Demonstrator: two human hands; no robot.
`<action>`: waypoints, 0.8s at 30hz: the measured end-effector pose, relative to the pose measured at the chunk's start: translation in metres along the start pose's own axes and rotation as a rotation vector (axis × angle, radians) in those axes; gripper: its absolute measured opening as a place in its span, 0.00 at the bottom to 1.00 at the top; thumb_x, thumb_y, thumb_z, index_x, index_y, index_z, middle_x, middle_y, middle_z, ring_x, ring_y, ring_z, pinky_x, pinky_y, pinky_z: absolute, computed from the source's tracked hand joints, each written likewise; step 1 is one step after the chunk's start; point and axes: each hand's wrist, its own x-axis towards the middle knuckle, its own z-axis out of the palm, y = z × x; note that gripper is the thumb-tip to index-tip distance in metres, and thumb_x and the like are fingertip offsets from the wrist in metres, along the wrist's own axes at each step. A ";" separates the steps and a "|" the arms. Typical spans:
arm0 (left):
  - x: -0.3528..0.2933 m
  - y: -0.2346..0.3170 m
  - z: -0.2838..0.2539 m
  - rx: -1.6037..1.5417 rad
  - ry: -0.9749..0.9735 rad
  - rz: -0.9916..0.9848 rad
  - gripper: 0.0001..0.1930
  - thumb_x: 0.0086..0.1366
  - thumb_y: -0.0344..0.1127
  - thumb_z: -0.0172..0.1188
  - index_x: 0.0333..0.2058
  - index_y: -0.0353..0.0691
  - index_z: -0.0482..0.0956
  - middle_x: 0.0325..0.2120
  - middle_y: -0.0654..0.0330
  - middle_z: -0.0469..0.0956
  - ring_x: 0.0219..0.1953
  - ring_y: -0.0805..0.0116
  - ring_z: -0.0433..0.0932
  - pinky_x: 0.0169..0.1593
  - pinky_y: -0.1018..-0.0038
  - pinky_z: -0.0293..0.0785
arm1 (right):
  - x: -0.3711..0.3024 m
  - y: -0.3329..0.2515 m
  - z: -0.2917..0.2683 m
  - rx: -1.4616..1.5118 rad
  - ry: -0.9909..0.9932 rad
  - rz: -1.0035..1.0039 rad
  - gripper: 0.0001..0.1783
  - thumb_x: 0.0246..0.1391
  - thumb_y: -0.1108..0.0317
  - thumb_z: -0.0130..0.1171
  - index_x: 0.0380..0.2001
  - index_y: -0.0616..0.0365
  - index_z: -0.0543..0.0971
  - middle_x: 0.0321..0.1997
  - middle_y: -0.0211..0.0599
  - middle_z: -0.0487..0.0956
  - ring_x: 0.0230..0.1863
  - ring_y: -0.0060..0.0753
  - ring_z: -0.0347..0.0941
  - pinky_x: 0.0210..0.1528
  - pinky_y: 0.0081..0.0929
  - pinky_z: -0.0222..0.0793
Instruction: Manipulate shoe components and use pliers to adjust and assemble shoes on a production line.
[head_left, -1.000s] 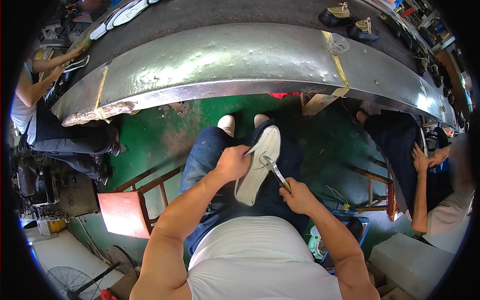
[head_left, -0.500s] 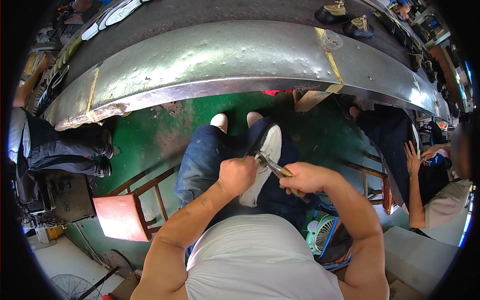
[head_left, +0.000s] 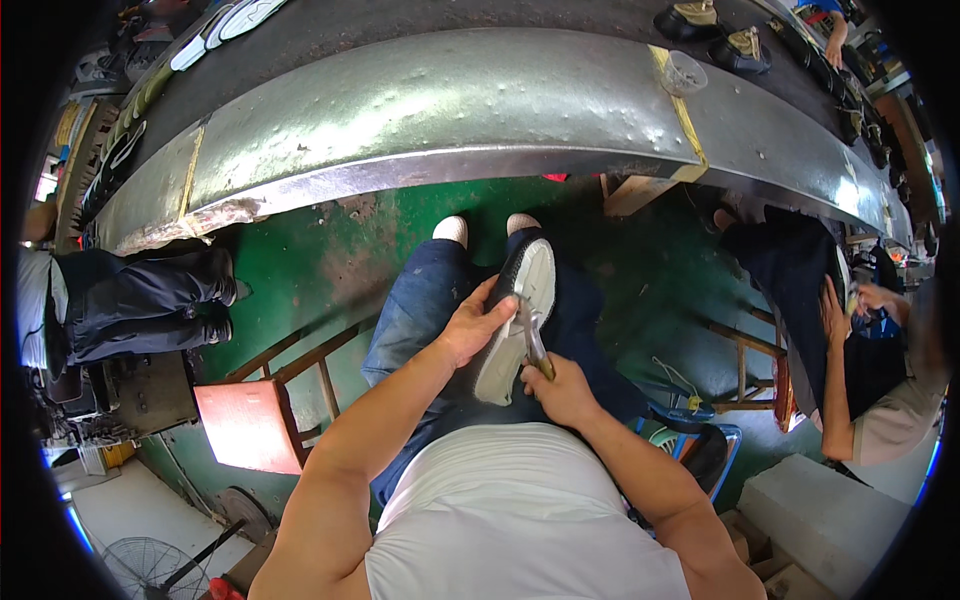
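Observation:
A dark shoe with a white sole (head_left: 500,372) lies sole up across my lap, tilted, its far end toward my knees. My left hand (head_left: 476,328) is wrapped round its left side, with the thumb on the sole. My right hand (head_left: 560,390) grips the handles of metal pincers (head_left: 536,345). Their head rests at the middle of the sole, close to my left thumb. Whether the jaws hold anything is too small to tell.
A long metal-edged bench (head_left: 400,120) runs in front of me, with shoes (head_left: 740,50) and a clear cup (head_left: 685,73) on it. A stool (head_left: 248,425) stands at left. One co-worker (head_left: 880,350) sits at right; another (head_left: 140,300) is at left. A wire-guard fan (head_left: 150,565) is low left.
My left hand has gone from a fist by the pincers' head to a spread hold round the shoe. My right hand and the pincers have moved nearer me, the handles now steeper.

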 end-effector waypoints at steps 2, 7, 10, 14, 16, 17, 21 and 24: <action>-0.002 0.005 0.006 -0.011 0.009 -0.039 0.41 0.64 0.51 0.68 0.68 0.40 0.60 0.55 0.56 0.75 0.56 0.65 0.74 0.60 0.66 0.71 | -0.008 -0.011 -0.018 0.398 -0.206 0.193 0.18 0.66 0.64 0.56 0.51 0.67 0.76 0.38 0.36 0.83 0.37 0.28 0.81 0.32 0.27 0.75; -0.001 0.005 0.020 0.112 0.068 -0.048 0.33 0.64 0.43 0.67 0.64 0.39 0.66 0.50 0.54 0.79 0.50 0.65 0.78 0.55 0.68 0.75 | -0.005 -0.006 -0.087 0.688 -0.596 0.323 0.25 0.64 0.63 0.60 0.59 0.68 0.71 0.51 0.47 0.80 0.50 0.38 0.81 0.35 0.28 0.83; -0.001 0.015 0.031 0.169 0.110 -0.086 0.32 0.64 0.44 0.66 0.63 0.39 0.67 0.49 0.53 0.79 0.48 0.64 0.79 0.53 0.67 0.76 | -0.019 -0.024 -0.118 0.435 -0.538 0.362 0.25 0.63 0.64 0.59 0.58 0.69 0.70 0.54 0.50 0.79 0.53 0.41 0.79 0.39 0.32 0.84; 0.002 0.020 0.031 0.201 0.166 -0.134 0.32 0.63 0.46 0.65 0.62 0.39 0.68 0.48 0.50 0.80 0.48 0.61 0.81 0.52 0.66 0.77 | -0.020 -0.054 -0.132 0.030 -0.351 0.264 0.17 0.67 0.63 0.53 0.48 0.67 0.74 0.42 0.43 0.81 0.39 0.32 0.80 0.36 0.33 0.80; -0.003 0.024 0.037 0.256 0.180 -0.162 0.32 0.63 0.46 0.65 0.62 0.38 0.68 0.48 0.49 0.80 0.48 0.60 0.80 0.53 0.66 0.76 | -0.009 -0.069 -0.116 -0.070 -0.241 0.061 0.17 0.68 0.60 0.51 0.45 0.67 0.75 0.38 0.42 0.81 0.37 0.31 0.79 0.37 0.33 0.78; -0.003 0.024 0.041 0.336 0.189 -0.135 0.32 0.62 0.46 0.65 0.62 0.38 0.68 0.48 0.49 0.80 0.49 0.59 0.80 0.53 0.66 0.76 | -0.004 -0.075 -0.108 -0.165 -0.115 -0.144 0.19 0.69 0.57 0.49 0.43 0.66 0.75 0.35 0.41 0.81 0.34 0.29 0.79 0.37 0.34 0.76; -0.003 0.029 0.046 0.499 0.200 -0.127 0.34 0.62 0.43 0.66 0.62 0.33 0.66 0.49 0.48 0.78 0.49 0.61 0.79 0.54 0.67 0.76 | 0.021 -0.084 -0.097 -0.700 -0.098 -0.114 0.23 0.70 0.54 0.46 0.34 0.67 0.76 0.30 0.55 0.80 0.34 0.56 0.78 0.40 0.45 0.73; -0.007 0.030 0.046 0.503 0.198 -0.107 0.36 0.59 0.46 0.67 0.62 0.35 0.66 0.51 0.46 0.78 0.52 0.57 0.79 0.56 0.66 0.74 | 0.018 -0.079 -0.098 -0.580 -0.080 -0.160 0.24 0.69 0.54 0.47 0.32 0.67 0.76 0.27 0.58 0.79 0.33 0.62 0.77 0.38 0.47 0.72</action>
